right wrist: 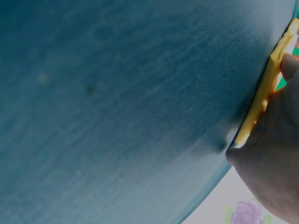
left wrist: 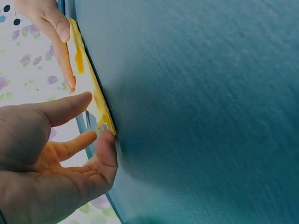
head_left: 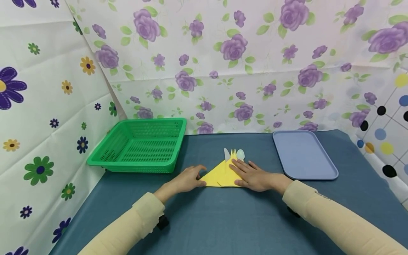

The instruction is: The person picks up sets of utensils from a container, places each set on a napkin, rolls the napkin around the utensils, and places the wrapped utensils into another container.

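A yellow napkin (head_left: 220, 175) lies folded into a triangle on the table. From its top stick out the ends of a pale knife (head_left: 226, 154), a yellow fork (head_left: 233, 153) and a pale green spoon (head_left: 240, 155); their lower parts are hidden in the folds. My right hand (head_left: 255, 176) rests over the napkin's right side, its fingers extended across the cloth. At the left corner is my left hand (head_left: 188, 179), thumb and fingers spread apart. In the left wrist view its fingertips (left wrist: 106, 140) are right at the napkin's end.
A green plastic basket (head_left: 134, 165) stands at the back left of the blue-covered table (head_left: 220, 223). Toward the back right lies a light blue tray (head_left: 306, 152). Flowered cloth (head_left: 210, 46) hangs behind the table, with patterned sheets at both sides.
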Motion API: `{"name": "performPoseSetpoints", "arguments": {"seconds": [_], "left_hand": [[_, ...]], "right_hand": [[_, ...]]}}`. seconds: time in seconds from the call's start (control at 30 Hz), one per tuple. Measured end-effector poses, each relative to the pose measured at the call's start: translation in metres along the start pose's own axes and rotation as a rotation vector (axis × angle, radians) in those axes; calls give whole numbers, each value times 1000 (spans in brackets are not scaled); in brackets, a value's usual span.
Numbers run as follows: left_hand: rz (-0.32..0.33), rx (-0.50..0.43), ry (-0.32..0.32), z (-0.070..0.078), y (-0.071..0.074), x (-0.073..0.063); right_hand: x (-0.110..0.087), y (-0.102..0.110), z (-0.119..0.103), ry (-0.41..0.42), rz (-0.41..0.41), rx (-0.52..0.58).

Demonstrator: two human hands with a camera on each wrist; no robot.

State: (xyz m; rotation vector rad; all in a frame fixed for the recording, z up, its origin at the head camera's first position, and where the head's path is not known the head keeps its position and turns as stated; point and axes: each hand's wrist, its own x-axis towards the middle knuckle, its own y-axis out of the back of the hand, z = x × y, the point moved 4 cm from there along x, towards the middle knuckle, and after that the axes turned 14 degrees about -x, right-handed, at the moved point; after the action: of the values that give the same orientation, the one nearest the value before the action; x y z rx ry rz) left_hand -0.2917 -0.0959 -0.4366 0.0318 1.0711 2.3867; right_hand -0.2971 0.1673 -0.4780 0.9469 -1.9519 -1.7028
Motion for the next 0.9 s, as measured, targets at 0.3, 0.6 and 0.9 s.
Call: {"name": "performPoseSetpoints", "arguments": {"seconds": [0.3,0.6,0.9], "left_hand": [[-35,-91,86,-5,-1,2],[-22,-78,31,-3,1,2],[-23,-276,23,-5,1,5]], "right_hand": [[-2,5,-6,11,-11,18],[-4,10,-10,20,-13,1],[1,-4,2,-15,2,-24]]}}
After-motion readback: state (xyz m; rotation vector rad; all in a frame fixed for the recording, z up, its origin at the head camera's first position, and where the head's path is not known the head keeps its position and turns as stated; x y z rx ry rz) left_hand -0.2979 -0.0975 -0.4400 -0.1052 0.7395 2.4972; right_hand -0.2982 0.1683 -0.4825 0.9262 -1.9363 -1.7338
